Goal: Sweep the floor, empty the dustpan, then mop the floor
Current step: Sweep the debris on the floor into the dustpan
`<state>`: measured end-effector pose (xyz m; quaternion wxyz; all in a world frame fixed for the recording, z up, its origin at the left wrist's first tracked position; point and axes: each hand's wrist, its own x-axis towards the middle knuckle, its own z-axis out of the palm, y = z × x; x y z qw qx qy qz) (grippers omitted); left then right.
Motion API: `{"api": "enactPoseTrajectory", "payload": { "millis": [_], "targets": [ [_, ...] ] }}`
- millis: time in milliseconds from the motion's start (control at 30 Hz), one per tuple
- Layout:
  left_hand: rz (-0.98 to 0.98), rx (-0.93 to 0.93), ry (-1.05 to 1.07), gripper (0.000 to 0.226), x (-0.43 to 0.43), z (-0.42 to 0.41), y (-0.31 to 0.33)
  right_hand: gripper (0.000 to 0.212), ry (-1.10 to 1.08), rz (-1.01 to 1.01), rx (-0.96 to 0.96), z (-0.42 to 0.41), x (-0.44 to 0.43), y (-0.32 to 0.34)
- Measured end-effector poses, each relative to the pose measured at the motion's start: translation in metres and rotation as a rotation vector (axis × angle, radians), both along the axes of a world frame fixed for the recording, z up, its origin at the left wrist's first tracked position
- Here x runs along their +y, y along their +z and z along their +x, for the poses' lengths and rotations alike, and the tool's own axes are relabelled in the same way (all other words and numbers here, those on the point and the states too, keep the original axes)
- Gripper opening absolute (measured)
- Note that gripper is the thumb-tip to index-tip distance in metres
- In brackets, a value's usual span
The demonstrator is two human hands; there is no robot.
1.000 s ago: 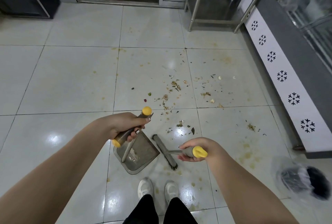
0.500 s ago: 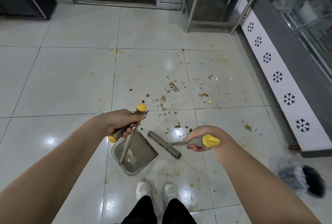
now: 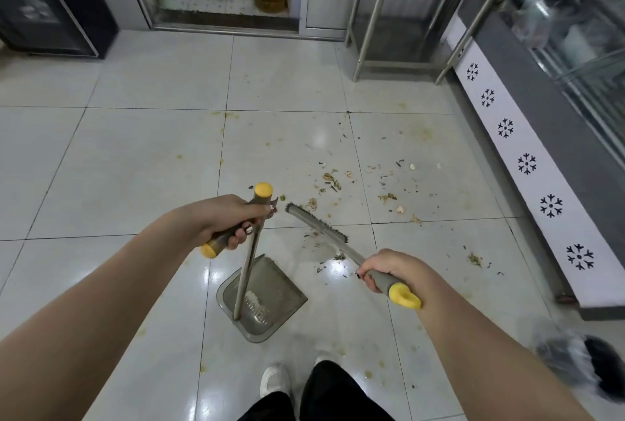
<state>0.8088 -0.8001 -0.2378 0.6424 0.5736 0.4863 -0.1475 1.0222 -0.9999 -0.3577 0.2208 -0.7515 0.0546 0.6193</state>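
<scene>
Our left hand (image 3: 223, 221) curls round the grey, yellow-capped handle of the grey long-stemmed dustpan (image 3: 274, 292), which sits on the glossy white tile floor (image 3: 135, 167). Our right hand (image 3: 389, 272) grips the grey, yellow-tipped broom (image 3: 316, 224), its brush head just beyond the pan near scattered food scraps (image 3: 331, 180).

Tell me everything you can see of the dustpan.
The dustpan is a grey, plastic-looking tray with rounded back corners. It rests on the tiled floor ahead of the person's shoes, its open mouth facing away and to the right, toward the litter. A thin metal pole rises from its back to a grey grip with yellow ends, which the left hand grips. A pale patch lies inside near the pole's foot; whether dirt or moulding is unclear.
</scene>
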Motion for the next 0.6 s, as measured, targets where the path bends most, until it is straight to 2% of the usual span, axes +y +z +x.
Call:
{"api": "enactPoseTrajectory", "payload": {
  "millis": [200, 267, 367, 467, 600],
  "targets": [
    [0.018, 0.028, -0.07, 0.032, 0.026, 0.033, 0.0, 0.021, -0.033, 0.094, -0.104, 0.017, 0.013, -0.01],
    [0.028, 0.038, -0.085, 0.031, 0.038, 0.046, -0.001, 0.018, 0.036, 0.016, -0.127, 0.031, 0.009, -0.023],
    [0.045, 0.065, -0.107, 0.03, 0.06, 0.068, -0.002, 0.007, 0.11, -0.175, -0.037, 0.058, 0.017, -0.039],
    [0.065, 0.105, -0.137, 0.032, 0.082, 0.097, -0.002, 0.023, 0.188, -0.203, -0.159, 0.089, 0.05, -0.042],
    [0.087, 0.136, -0.169, 0.035, 0.108, 0.124, -0.003, 0.037, 0.222, -0.237, -0.166, 0.119, 0.084, -0.044]
  ]
}}
